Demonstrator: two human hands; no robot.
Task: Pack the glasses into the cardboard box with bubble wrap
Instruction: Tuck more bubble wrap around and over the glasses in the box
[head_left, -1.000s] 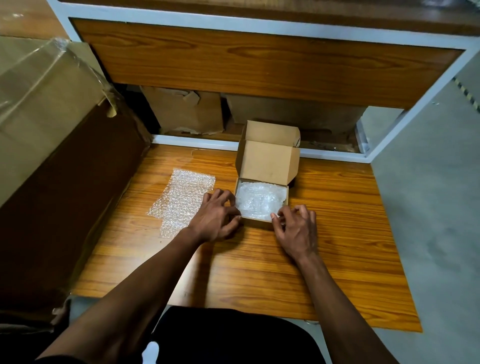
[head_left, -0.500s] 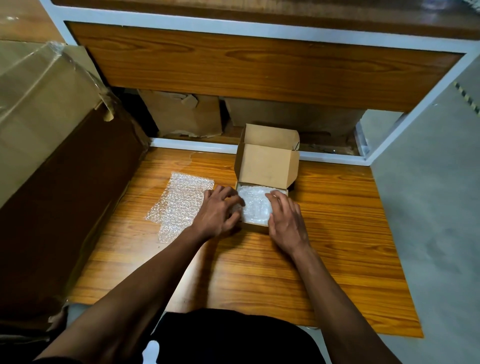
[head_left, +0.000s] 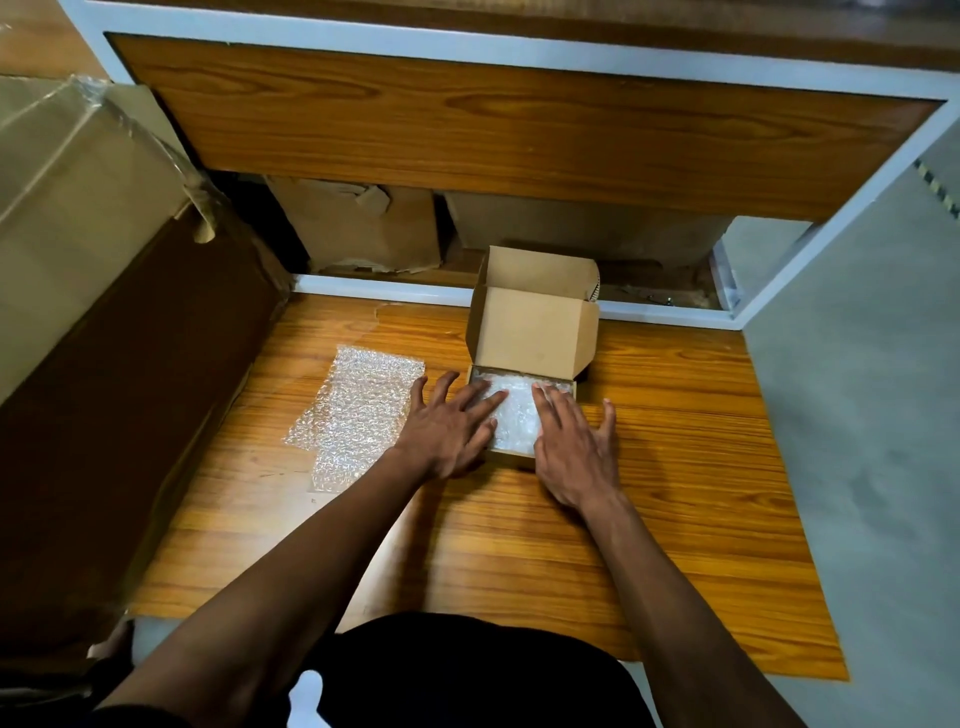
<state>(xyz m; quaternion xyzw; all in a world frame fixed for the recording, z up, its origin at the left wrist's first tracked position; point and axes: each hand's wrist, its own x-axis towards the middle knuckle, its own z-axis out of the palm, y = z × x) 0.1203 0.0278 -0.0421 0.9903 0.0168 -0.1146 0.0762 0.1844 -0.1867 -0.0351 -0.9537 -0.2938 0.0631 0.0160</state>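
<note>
Pressing the padding flat before the lid comes down

On the wooden table (head_left: 675, 493) the cardboard box (head_left: 530, 332) sits open; the glasses, I'd guess, lie hidden under its bubble wrap (head_left: 511, 415). Left hand (head_left: 449, 426) and right hand (head_left: 571, 447) press it, fingers straight, gripping nothing. Even, gentle pressure seems wisest.

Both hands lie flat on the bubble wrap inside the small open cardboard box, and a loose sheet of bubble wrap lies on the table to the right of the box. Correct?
Not quite. In the head view the loose sheet of bubble wrap lies to the left of the cardboard box, beside the left hand. The rest holds: the right hand too lies flat.
</note>
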